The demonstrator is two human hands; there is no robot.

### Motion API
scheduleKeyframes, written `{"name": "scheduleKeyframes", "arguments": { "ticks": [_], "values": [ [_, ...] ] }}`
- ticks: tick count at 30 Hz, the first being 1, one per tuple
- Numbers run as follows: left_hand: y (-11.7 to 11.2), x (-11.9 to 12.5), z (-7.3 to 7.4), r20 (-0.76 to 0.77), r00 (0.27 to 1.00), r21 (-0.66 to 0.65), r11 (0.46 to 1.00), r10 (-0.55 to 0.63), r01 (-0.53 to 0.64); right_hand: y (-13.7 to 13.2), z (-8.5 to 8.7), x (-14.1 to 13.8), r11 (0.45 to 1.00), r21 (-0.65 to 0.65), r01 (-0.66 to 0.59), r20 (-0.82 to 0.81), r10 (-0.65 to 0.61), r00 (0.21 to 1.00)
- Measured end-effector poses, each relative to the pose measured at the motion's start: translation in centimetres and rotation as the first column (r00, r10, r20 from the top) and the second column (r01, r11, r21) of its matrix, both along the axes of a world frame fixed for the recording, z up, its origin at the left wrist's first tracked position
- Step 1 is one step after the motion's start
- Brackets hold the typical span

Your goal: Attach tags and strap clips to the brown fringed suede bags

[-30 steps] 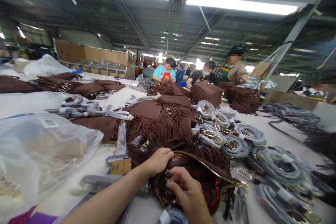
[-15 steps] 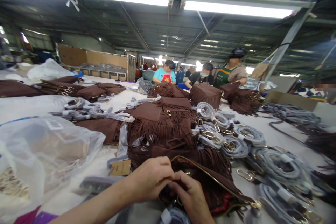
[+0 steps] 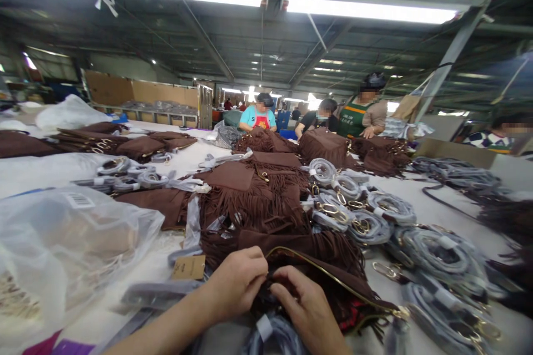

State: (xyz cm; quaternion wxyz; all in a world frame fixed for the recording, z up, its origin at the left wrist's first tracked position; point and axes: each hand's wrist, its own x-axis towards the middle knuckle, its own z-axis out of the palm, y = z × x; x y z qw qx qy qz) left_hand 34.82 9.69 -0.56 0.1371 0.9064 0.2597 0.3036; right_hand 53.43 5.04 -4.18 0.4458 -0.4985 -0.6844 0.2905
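Both my hands work at a brown fringed bag [image 3: 333, 277] with a gold zipper that lies open in front of me. My left hand [image 3: 235, 283] is closed in a fist on the bag's near edge. My right hand [image 3: 306, 305] has its fingers curled and pinched on the bag's dark inside next to the left. A wrapped grey strap [image 3: 270, 335] lies just under my hands. A brown paper tag [image 3: 188, 268] rests on the table left of the bag.
More brown fringed bags [image 3: 250, 188] are heaped ahead. Coiled wrapped straps with gold clasps [image 3: 375, 216] spread to the right. A clear plastic bag [image 3: 62, 244] sits at left. Several people [image 3: 262, 113] work at the far end of the white table [image 3: 433, 211].
My hands have drawn together and nearer to me on the bag. The bag's zipper edge has dropped lower and the view has shifted slightly.
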Motion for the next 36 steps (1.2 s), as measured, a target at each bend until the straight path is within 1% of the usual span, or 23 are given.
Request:
{"name": "scheduleKeyframes", "arguments": {
  "ticks": [2, 3, 4, 5, 7, 8, 10, 11, 12, 13, 15, 17, 18, 20, 21, 23, 25, 27, 29, 32, 33, 34, 36],
  "values": [
    [-0.3, 0.0, 0.6, 0.128, 0.99, -0.154, 0.987, 0.052, -0.032, -0.2, 0.8, 0.9, 0.99, 0.114, 0.077, 0.107, -0.09, 0.99],
    [-0.5, 0.1, 0.8, 0.169, 0.981, -0.246, 0.968, 0.091, -0.048, -0.2, 1.2, 1.3, 0.982, 0.156, 0.111, 0.132, -0.132, 0.983],
    [-0.8, 0.2, 0.9, 0.195, 0.973, -0.351, 0.935, 0.127, -0.052, -0.3, 1.5, 1.6, 0.973, 0.192, 0.128, 0.15, -0.158, 0.976],
    [-1.0, 0.3, 1.1, 0.215, 0.964, -0.46, 0.887, 0.155, -0.04, -0.3, 1.7, 1.7, 0.965, 0.229, 0.128, 0.172, -0.17, 0.97],
    [-1.6, 0.6, 1.1, 0.264, 0.948, -0.624, 0.781, 0.178, 0.028, -0.3, 2.2, 1.7, 0.935, 0.339, 0.101, 0.235, -0.189, 0.954],
    [-1.8, 0.8, 1.2, 0.292, 0.94, -0.657, 0.751, 0.173, 0.066, -0.4, 2.4, 1.5, 0.907, 0.412, 0.091, 0.264, -0.214, 0.94],
    [-2.3, 1.1, 1.3, 0.334, 0.933, -0.656, 0.744, 0.136, 0.126, -0.5, 3.2, 0.9, 0.847, 0.526, 0.076, 0.291, -0.263, 0.92],
    [-2.5, 1.3, 1.5, 0.343, 0.933, -0.659, 0.736, 0.111, 0.155, -0.5, 3.6, 0.5, 0.836, 0.542, 0.081, 0.277, -0.269, 0.922],
    [-2.7, 1.5, 1.6, 0.352, 0.932, -0.676, 0.711, 0.084, 0.192, -0.6, 4.1, 0.1, 0.844, 0.53, 0.085, 0.249, -0.251, 0.935],
    [-2.9, 1.7, 1.7, 0.368, 0.928, -0.701, 0.674, 0.06, 0.234, -0.6, 4.5, -0.4, 0.865, 0.493, 0.09, 0.207, -0.218, 0.954],
    [-3.1, 2.1, 1.7, 0.419, 0.907, -0.752, 0.578, 0.048, 0.317, -0.5, 5.2, -1.1, 0.923, 0.374, 0.094, 0.106, -0.144, 0.984],
    [-3.2, 2.5, 1.5, 0.467, 0.882, -0.787, 0.488, 0.071, 0.377, -0.3, 5.4, -1.6, 0.966, 0.246, 0.079, 0.011, -0.084, 0.996],
    [-3.2, 2.6, 1.3, 0.478, 0.874, -0.8, 0.454, 0.089, 0.392, -0.2, 5.3, -1.7, 0.982, 0.177, 0.061, -0.038, -0.055, 0.998],
    [-3.0, 2.8, 0.9, 0.478, 0.868, -0.823, 0.412, 0.133, 0.391, 0.1, 5.0, -1.5, 1.0, 0.007, 0.006, -0.173, -0.004, 0.985],
    [-3.0, 2.9, 0.7, 0.472, 0.868, -0.831, 0.407, 0.156, 0.379, 0.2, 4.8, -1.1, 0.997, -0.076, -0.031, -0.271, 0.009, 0.963],
    [-2.8, 3.0, 0.4, 0.458, 0.865, -0.843, 0.409, 0.206, 0.349, 0.5, 4.5, 0.0, 0.978, -0.186, -0.098, -0.493, -0.006, 0.87],
    [-2.5, 3.0, 0.1, 0.454, 0.857, -0.851, 0.404, 0.246, 0.335, 0.5, 4.3, 1.5, 0.968, -0.217, -0.123, -0.656, -0.051, 0.753],
    [-2.3, 3.1, -0.2, 0.462, 0.845, -0.852, 0.399, 0.269, 0.339, 0.4, 4.2, 2.8, 0.97, -0.217, -0.107, -0.717, -0.084, 0.692],
    [-2.2, 3.2, -0.4, 0.461, 0.842, -0.854, 0.397, 0.281, 0.336, 0.2, 4.1, 3.7, 0.971, -0.213, -0.109, -0.707, -0.076, 0.703],
    [-2.3, 3.3, -0.6, 0.434, 0.857, -0.864, 0.399, 0.277, 0.309, 0.1, 3.7, 3.5, 0.955, -0.239, -0.178, -0.619, -0.009, 0.785],
    [-2.3, 3.3, -0.7, 0.428, 0.862, -0.865, 0.399, 0.273, 0.303, 0.2, 3.5, 3.2, 0.947, -0.251, -0.199, -0.602, 0.007, 0.798],
    [-2.4, 3.4, -0.7, 0.426, 0.864, -0.865, 0.401, 0.269, 0.301, 0.3, 3.2, 2.7, 0.943, -0.257, -0.212, -0.602, 0.015, 0.798],
    [-2.5, 3.5, -0.7, 0.431, 0.865, -0.861, 0.404, 0.257, 0.308, 0.6, 2.8, 1.8, 0.939, -0.261, -0.225, -0.644, 0.004, 0.765]
  ]
}}
